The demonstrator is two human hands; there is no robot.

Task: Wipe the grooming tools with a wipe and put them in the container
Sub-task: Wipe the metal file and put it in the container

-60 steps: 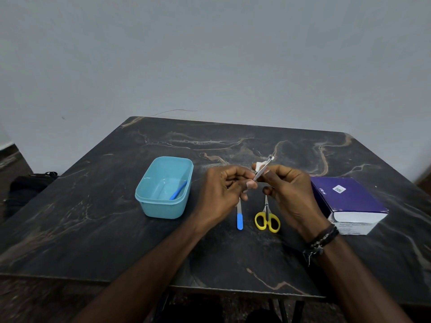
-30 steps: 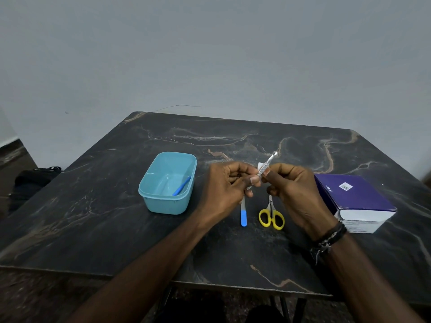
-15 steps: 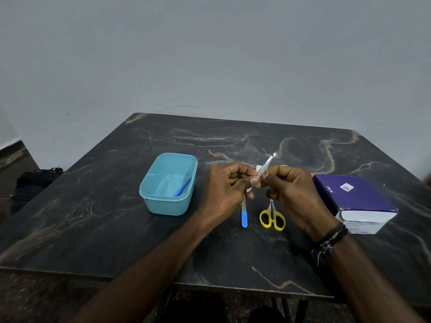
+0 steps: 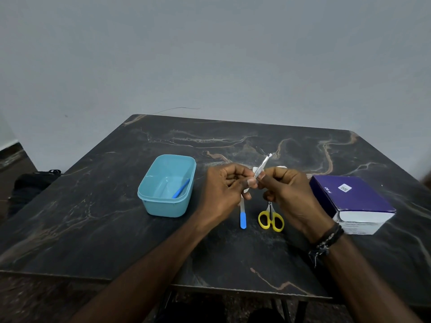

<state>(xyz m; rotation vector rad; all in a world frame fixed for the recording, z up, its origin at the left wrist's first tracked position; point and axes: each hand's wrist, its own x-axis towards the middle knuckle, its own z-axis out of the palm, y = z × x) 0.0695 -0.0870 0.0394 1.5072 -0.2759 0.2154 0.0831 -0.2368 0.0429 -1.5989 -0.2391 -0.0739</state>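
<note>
Above the middle of the table, both hands meet around a slim silver metal tool (image 4: 263, 164) that points up and to the right. My left hand (image 4: 222, 191) pinches its lower end between thumb and fingers. My right hand (image 4: 290, 193) presses a white wipe (image 4: 255, 170) against its shaft. The light blue container (image 4: 149, 194) stands to the left of my hands with a blue-handled tool (image 4: 181, 188) lying inside. On the table below my hands lie a blue-handled file (image 4: 242, 217) and small yellow-handled scissors (image 4: 271, 219).
A purple and white box (image 4: 349, 201) lies at the right, close to my right wrist. The dark marble-patterned table (image 4: 93, 217) ends at a near edge just below my forearms. A dark bag (image 4: 32, 183) sits on the floor at the left.
My hands stay together on the metal tool, with only small shifts of the fingers and wipe along it. The items on the table have not moved.
</note>
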